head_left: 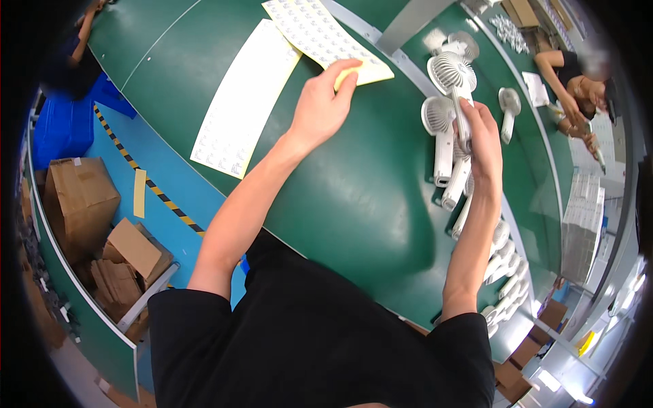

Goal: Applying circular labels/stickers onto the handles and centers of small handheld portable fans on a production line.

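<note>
My left hand [323,102] pinches the near edge of a sheet of small printed labels [320,37], and its yellowish backing curls at my fingers. A second label sheet [245,98], mostly bare with a few labels at its near end, lies partly under the first. On the right, my right hand [484,139] is closed round the handle of a white handheld fan [452,71], its round grille pointing away from me. Close beside it lies another white fan [439,129]. My right palm and fingers hide part of the held fan's handle.
Many more white fans [507,285] lie in a row along the green table's [347,204] right side. A metal post [411,27] rises at the far edge. Across the table a person [575,88] handles something. Cardboard boxes [81,197] and a blue bin [64,126] stand left.
</note>
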A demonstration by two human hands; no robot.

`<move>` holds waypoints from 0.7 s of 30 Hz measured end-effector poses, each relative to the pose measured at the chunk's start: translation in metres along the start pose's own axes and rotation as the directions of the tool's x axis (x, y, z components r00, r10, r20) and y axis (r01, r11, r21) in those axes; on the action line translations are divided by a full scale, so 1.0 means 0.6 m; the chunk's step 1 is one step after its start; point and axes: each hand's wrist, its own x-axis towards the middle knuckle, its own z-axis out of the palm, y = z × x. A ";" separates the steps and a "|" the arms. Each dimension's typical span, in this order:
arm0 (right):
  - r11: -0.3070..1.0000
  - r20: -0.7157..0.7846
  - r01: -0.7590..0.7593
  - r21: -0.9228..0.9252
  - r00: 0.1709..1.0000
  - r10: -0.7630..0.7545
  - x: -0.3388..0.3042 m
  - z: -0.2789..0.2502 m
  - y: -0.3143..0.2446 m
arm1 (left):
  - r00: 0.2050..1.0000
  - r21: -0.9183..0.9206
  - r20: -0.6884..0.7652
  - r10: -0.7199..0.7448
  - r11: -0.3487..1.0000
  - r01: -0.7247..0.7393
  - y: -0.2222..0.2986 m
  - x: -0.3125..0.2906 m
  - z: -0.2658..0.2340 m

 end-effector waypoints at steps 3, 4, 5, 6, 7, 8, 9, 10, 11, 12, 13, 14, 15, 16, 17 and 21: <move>0.983 0.125 -0.110 0.146 0.988 0.092 0.095 -0.016 -0.021 | 1.000 0.004 0.004 0.029 1.000 -0.029 0.002 -0.002 0.000; 0.967 0.191 -0.160 0.200 0.974 0.122 0.128 -0.015 -0.027 | 1.000 -0.010 0.009 0.002 1.000 -0.002 0.001 -0.002 -0.003; 0.966 0.278 -0.151 0.211 0.957 0.089 0.158 -0.011 -0.030 | 0.997 -0.021 0.050 -0.057 0.998 0.058 0.000 -0.006 -0.004; 0.970 0.246 -0.151 0.189 0.964 0.102 0.187 -0.005 -0.033 | 0.997 -0.016 0.052 -0.064 0.998 0.065 -0.002 -0.005 -0.004; 0.944 0.426 -0.205 0.259 0.901 0.079 0.216 -0.006 -0.043 | 0.997 -0.004 0.041 -0.063 0.998 0.063 -0.004 -0.005 -0.003; 0.882 0.395 -0.173 0.439 0.918 -0.017 0.235 0.010 -0.034 | 0.998 -0.012 0.045 -0.048 0.999 0.049 -0.006 -0.005 -0.003; 0.794 0.327 -0.116 0.597 0.939 -0.108 0.252 0.028 -0.021 | 0.998 0.010 0.052 -0.039 0.999 0.039 -0.008 -0.004 -0.003; 0.772 0.385 -0.088 0.630 0.898 -0.212 0.269 0.030 -0.015 | 0.999 0.019 0.017 -0.027 0.999 0.027 -0.010 -0.003 -0.003; 0.773 0.396 -0.091 0.628 0.892 -0.217 0.286 0.036 -0.006 | 1.000 0.013 0.019 0.007 1.000 -0.007 -0.012 -0.003 -0.002; 0.880 0.213 0.072 0.470 0.958 -0.192 0.302 0.039 0.005 | 0.998 0.010 0.056 0.012 1.000 -0.013 -0.013 -0.003 -0.002; 0.946 -0.011 0.195 0.258 0.980 -0.199 0.317 0.038 0.018 | 0.998 0.020 0.053 0.027 0.999 -0.028 -0.013 -0.003 -0.002; 0.977 -0.104 0.212 -0.014 0.972 -0.212 0.330 0.031 0.031 | 0.998 0.009 0.011 0.069 0.998 -0.069 -0.013 -0.003 -0.002; 0.972 -0.057 0.233 -0.011 0.971 -0.233 0.343 0.026 0.045 | 0.997 0.023 0.080 -0.025 0.999 0.024 -0.012 -0.004 -0.004; 0.922 -0.205 0.123 -0.366 0.956 -0.209 0.353 0.019 0.060 | 0.986 0.018 0.143 -0.089 0.996 0.088 -0.011 -0.006 -0.003; 0.756 -0.348 -0.056 -0.652 0.908 -0.233 0.362 0.012 0.074 | 0.981 0.041 0.154 -0.116 0.993 0.111 -0.009 -0.006 -0.002; 0.770 -0.337 -0.106 -0.629 0.930 -0.148 0.374 -0.002 0.112 | 0.991 0.015 0.132 -0.037 0.999 0.035 -0.003 -0.010 0.000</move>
